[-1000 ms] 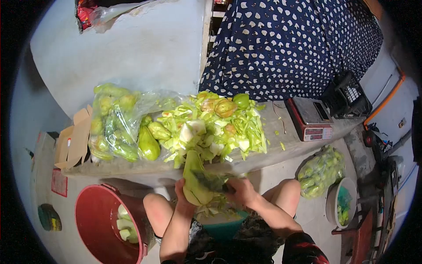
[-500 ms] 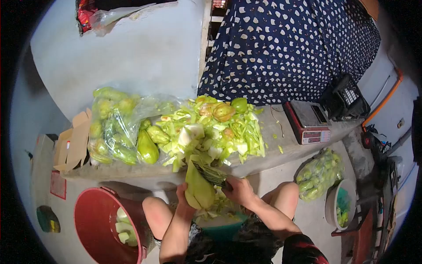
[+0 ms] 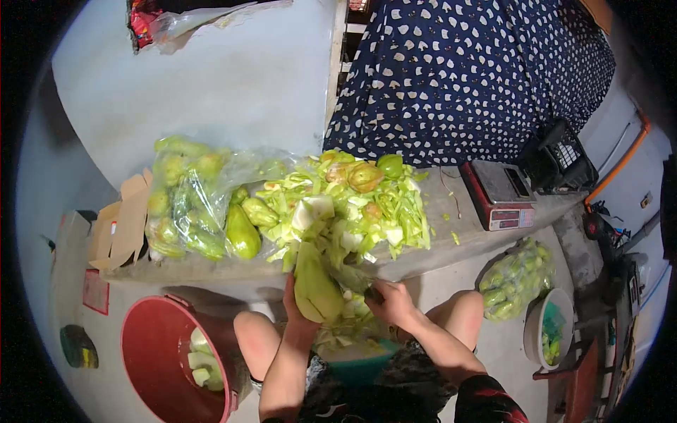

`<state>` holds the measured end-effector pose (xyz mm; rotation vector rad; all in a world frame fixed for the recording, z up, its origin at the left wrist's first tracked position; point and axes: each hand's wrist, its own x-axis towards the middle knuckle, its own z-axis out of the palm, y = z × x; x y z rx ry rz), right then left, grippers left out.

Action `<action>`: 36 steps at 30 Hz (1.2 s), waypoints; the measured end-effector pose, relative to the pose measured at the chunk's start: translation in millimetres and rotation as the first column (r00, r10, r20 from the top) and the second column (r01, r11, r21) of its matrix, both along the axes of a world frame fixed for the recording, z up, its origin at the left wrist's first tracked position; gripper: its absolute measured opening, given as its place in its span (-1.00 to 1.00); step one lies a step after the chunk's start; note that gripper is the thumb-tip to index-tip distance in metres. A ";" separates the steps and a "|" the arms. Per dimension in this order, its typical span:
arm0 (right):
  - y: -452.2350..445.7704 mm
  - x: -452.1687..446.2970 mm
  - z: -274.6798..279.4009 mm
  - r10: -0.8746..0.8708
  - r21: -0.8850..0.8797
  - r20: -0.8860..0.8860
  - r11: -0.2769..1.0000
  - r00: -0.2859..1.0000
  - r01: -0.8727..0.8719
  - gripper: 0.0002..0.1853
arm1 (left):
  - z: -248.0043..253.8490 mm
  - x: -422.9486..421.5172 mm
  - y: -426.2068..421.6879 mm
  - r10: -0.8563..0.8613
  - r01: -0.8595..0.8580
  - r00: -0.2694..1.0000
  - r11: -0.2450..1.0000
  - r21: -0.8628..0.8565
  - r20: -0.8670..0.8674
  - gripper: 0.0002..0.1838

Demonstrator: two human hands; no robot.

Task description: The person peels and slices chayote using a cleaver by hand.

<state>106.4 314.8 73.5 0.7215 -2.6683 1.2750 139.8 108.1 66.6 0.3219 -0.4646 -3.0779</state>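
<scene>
A large pale green chayote (image 3: 317, 287) stands upright in my left hand (image 3: 299, 310), its fingers wrapped round the left and lower side. My right hand (image 3: 393, 303) is closed on the dark handle of a broad-bladed knife (image 3: 351, 277), its blade smeared by motion close to the chayote's right side. Below both hands, green peelings (image 3: 345, 331) lie over a teal tub (image 3: 356, 368) between the knees. Beyond, a heap of peelings (image 3: 388, 211) with several chayotes in it covers part of the ledge, and a whole chayote (image 3: 242, 234) sits left of it.
A clear bag of chayotes (image 3: 187, 204) and an open cardboard box (image 3: 125, 224) stand left on the ledge, a red scale (image 3: 497, 197) right. A red bucket (image 3: 134, 366) holds peeled pieces. Another chayote bag (image 3: 518, 278) and a grey bucket (image 3: 534, 331) stand at right.
The knife in my right hand has moved slightly right and down along the chayote, and its blade is now blurred. The chayote stays in my left hand. The view has shifted a little.
</scene>
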 end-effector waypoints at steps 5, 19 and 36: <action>10.9 5.7 -10.4 0.336 0.154 -0.379 0.942 0.863 -0.299 -0.71 | -17.0 -5.8 -11.4 -0.018 0.018 0.999 1.000 -0.011 -0.034 -0.28; -8.0 13.2 10.1 0.418 0.246 -0.529 0.909 0.739 -0.338 -0.69 | 19.9 3.6 4.5 -0.089 0.093 0.994 0.993 0.067 -0.063 -0.27; 5.2 2.0 5.8 0.190 0.181 -0.161 0.970 0.969 -0.160 -0.68 | 14.1 5.0 -3.2 -0.014 0.017 1.000 0.993 -0.120 0.027 -0.29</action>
